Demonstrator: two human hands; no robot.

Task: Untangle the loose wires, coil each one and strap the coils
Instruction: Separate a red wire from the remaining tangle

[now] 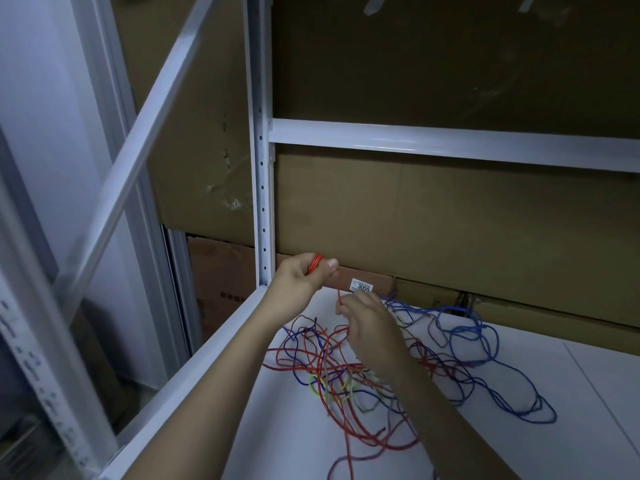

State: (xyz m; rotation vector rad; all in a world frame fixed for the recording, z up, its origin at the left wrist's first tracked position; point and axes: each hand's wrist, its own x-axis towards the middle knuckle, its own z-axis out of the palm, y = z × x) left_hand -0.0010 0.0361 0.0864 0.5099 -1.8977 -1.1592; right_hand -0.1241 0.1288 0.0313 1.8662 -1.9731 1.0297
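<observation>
From the head camera, the left hand (300,277) grips a small tight red coil (316,263) beside the perforated metal upright (262,188); the right hand (367,323) pinches the thin red wire (339,296), running upward, above tangled wires (398,362) on the smooth white shelf (519,441).

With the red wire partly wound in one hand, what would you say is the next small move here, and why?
Probably one more wrap: the right hand would carry the red strand it pinches up around the small red coil gripped in the left hand. Much red wire still lies loose in the tangle on the white shelf, so coiling seems unfinished.
</observation>
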